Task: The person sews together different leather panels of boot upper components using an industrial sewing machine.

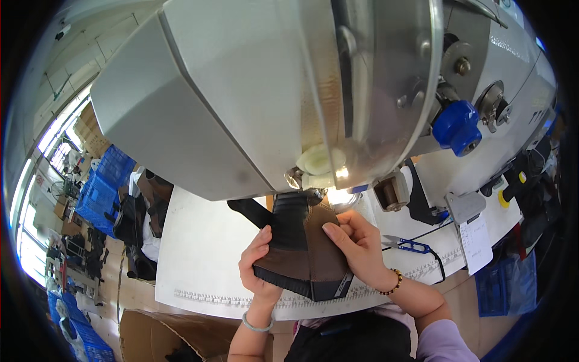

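finger-grips brown/blk leathery piece [288,263] at opp. sides w/ l hand [256,263] & r hand [365,248], prob. to steady seam [309,250] by machine [235,96].

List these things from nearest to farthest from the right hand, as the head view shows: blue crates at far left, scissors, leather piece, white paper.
1. Leather piece: held in the right hand.
2. Scissors: on the table, just right of the hand.
3. White paper: farther right, past the scissors.
4. Blue crates: far left, beyond the table.
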A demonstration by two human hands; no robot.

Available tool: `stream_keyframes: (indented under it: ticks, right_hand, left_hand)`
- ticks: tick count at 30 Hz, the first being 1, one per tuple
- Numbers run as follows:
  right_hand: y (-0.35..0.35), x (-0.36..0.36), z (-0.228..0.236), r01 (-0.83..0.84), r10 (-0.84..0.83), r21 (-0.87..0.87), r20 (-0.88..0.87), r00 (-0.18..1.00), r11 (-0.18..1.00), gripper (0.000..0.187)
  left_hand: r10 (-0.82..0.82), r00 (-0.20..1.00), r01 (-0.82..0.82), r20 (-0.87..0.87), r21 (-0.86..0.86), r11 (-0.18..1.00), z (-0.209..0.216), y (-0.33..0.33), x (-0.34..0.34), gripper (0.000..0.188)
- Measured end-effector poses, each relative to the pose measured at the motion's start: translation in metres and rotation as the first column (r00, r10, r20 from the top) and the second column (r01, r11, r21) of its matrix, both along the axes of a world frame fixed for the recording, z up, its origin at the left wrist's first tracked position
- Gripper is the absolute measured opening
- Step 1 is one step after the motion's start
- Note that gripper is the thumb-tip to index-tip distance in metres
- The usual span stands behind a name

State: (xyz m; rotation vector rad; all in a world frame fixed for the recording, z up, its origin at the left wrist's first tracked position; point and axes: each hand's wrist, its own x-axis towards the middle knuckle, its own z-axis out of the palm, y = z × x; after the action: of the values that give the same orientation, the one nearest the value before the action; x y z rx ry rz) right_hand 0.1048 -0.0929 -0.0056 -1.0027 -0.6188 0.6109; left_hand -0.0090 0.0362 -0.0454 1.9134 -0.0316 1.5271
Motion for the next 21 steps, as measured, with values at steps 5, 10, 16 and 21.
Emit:
stream_keyframes:
  ticks: [5,10,16,21]
  right_hand:
    - [-0.001,0.0,-0.001,0.009,-0.009,0.008,0.001,1.0,1.0,0.018]
    - [0.004,-0.001,0.0,0.0,0.0,0.009,-0.005,1.0,1.0,0.017]
    - [0.003,-0.005,0.003,0.034,-0.033,0.039,-0.031,0.999,0.999,0.016]
    - [0.001,-0.001,0.002,-0.036,0.04,0.035,-0.129,0.991,0.999,0.015]
  left_hand:
    - [0.018,1.0,-0.018,-0.006,0.011,1.0,-0.002,-0.002,-0.001,0.033]
    - [0.02,0.998,-0.019,0.053,-0.017,1.0,0.003,0.004,0.004,0.032]
    - [-0.061,0.998,0.061,-0.002,0.043,0.997,0.003,0.022,0.007,0.036]
    - [-0.077,0.997,0.077,-0.008,0.101,0.992,-0.001,0.03,0.009,0.04]
